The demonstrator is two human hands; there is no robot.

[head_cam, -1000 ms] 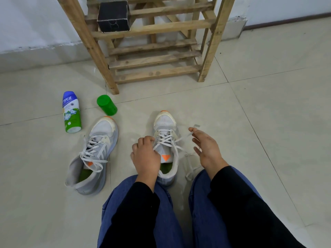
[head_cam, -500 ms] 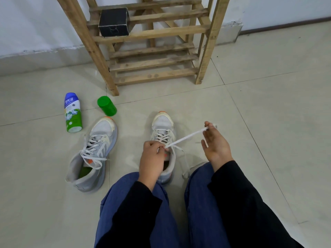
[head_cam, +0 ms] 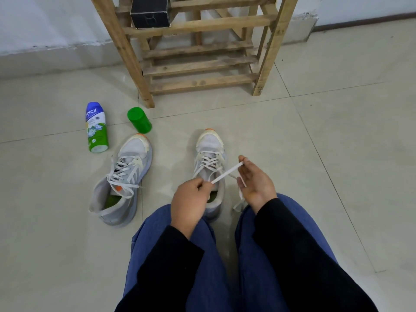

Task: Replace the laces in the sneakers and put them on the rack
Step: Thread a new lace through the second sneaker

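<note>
Two grey-white sneakers with orange toes stand on the tiled floor. The right sneaker [head_cam: 209, 149] is between my knees, laced with a white lace [head_cam: 227, 174]. My left hand [head_cam: 191, 199] pinches that lace just above the shoe's opening. My right hand [head_cam: 254, 181] pinches the same lace farther along, so a short stretch runs taut between the two hands. A loose end hangs down under my right hand to the floor. The left sneaker [head_cam: 126, 176] lies apart to the left, its white lace loosely threaded. The wooden rack [head_cam: 202, 82] stands ahead.
A white, blue and green bottle [head_cam: 96, 127] and a green cap [head_cam: 139, 120] lie left of the rack's front leg. A black box [head_cam: 150, 12] sits on a rack shelf. My legs in blue trousers fill the lower frame. A white wall runs behind.
My left hand went from resting on the shoe to pinching the lace. My right hand drew the lace out taut to the right, then came in closer to the shoe.
</note>
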